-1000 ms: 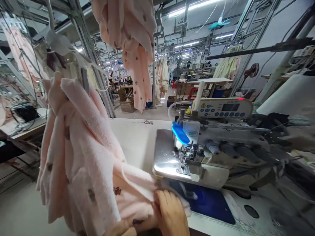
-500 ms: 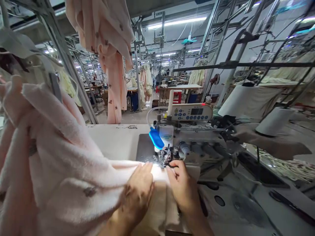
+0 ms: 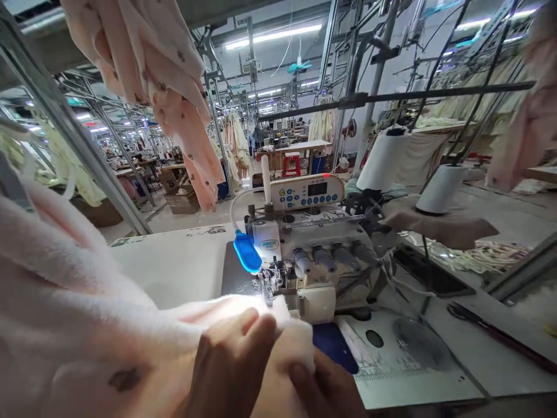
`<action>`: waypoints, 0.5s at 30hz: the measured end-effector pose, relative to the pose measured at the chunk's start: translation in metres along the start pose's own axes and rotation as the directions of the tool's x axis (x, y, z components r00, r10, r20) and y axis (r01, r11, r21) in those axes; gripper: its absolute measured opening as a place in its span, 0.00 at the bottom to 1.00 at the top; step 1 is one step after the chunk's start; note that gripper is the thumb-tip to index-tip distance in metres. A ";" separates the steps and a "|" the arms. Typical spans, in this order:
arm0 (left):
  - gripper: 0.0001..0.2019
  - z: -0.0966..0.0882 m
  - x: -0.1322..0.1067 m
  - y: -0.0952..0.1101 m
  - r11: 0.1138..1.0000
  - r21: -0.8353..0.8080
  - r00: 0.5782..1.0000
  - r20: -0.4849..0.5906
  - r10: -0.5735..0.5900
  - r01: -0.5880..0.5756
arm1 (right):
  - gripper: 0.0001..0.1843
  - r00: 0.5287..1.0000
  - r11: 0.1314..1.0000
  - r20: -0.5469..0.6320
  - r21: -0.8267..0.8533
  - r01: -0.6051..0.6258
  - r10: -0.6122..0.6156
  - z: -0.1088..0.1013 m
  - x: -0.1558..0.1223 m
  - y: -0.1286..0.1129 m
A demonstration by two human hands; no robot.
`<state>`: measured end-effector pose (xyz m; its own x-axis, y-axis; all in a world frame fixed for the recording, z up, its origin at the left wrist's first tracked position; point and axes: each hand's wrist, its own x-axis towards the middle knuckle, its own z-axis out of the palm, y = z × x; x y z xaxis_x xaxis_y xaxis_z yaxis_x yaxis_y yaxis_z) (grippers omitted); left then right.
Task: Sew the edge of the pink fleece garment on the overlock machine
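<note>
Left hand [image 3: 228, 366] grip: fingers flat and together, pressing down on the pink fleece garment [image 3: 87, 325], not pinching. Right hand [image 3: 324, 386] grip: mostly under the fabric's edge, thumb on it; can't tell how closed.

Key relation: the presser foot [image 3: 267, 284] sits just ahead of the left fingertips, slightly right. The fabric's leading edge lies between grip and foot, lit by the machine lamp. The garment's bulk trails back and left of both hands. Left hand is nearer the foot.

Surface: white table [image 3: 174, 267], overlock machine [image 3: 313, 261] ahead-right of the grip. Thread cones [image 3: 439, 188] beyond the machine; more garments hang overhead.
</note>
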<state>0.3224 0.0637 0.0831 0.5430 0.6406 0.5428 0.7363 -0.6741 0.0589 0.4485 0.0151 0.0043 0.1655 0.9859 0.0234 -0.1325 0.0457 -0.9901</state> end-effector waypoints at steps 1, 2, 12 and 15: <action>0.13 0.005 0.007 -0.006 0.999 0.035 0.998 0.051 -0.041 0.039 | 0.27 1.000 1.000 -0.026 -0.005 0.002 -0.002 0.001 0.007 0.002; 0.13 0.011 0.013 -0.012 0.995 0.064 0.989 0.116 -0.086 0.079 | 0.26 0.999 1.000 -0.042 0.003 0.003 -0.003 0.002 0.015 0.005; 0.12 0.026 0.009 -0.029 0.993 0.104 0.961 0.265 -0.084 0.059 | 0.21 0.997 0.999 -0.067 0.006 0.046 -0.045 0.011 0.009 0.013; 0.12 0.028 0.007 -0.025 0.985 0.170 0.976 0.212 -0.046 0.010 | 0.23 0.997 0.990 -0.026 -0.121 0.067 -0.071 0.005 0.008 0.010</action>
<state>0.3193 0.0951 0.0620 0.5818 0.7344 0.3495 0.7994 -0.5956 -0.0791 0.4440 0.0241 -0.0049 0.2001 0.9757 0.0897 -0.0014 0.0918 -0.9958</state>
